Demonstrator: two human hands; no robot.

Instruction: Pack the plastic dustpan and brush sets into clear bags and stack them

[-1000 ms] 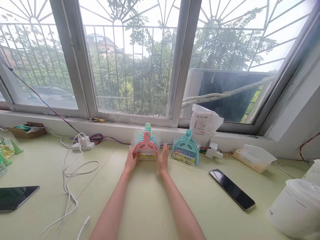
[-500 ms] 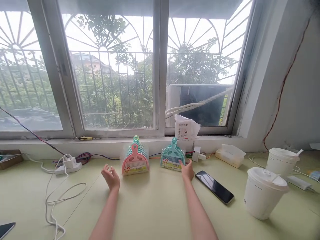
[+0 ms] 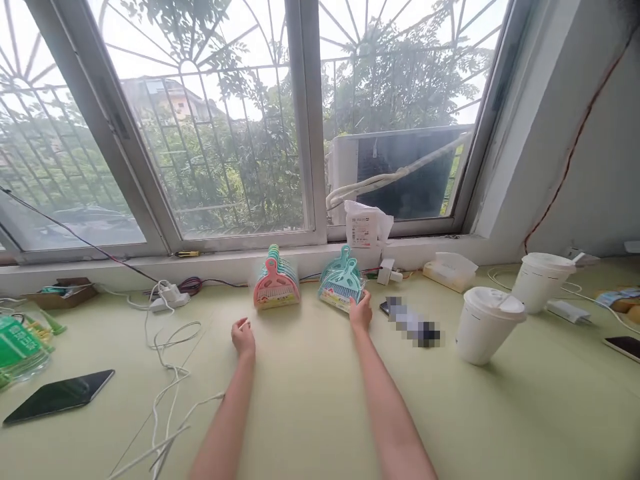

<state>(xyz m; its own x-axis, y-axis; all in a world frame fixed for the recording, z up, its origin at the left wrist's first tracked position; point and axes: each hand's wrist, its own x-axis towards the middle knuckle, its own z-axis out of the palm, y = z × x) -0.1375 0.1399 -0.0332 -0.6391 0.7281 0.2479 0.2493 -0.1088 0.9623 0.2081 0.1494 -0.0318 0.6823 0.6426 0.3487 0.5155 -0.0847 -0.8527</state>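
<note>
My right hand (image 3: 361, 311) grips the right edge of a wrapped teal dustpan-and-brush set (image 3: 341, 288), which leans forward from another teal set (image 3: 344, 257) behind it. To the left stands a row of wrapped sets with a pink dustpan (image 3: 275, 288) at its front and green and teal ones behind. My left hand (image 3: 243, 335) is just over the table, left of and nearer than the pink set, its fingers curled together; whether anything is in them is too small to tell.
White cables (image 3: 173, 367) and a tablet (image 3: 60, 395) lie on the left, beside a green-labelled bottle (image 3: 21, 343). A partly blurred phone (image 3: 413, 323) and two white lidded cups (image 3: 487, 327) (image 3: 540, 280) are on the right. A window (image 3: 220, 133) is behind.
The front teal set has come forward and tilted away from the one behind, with my right hand on it. My left hand's fingers have curled in. The view has tipped down.
</note>
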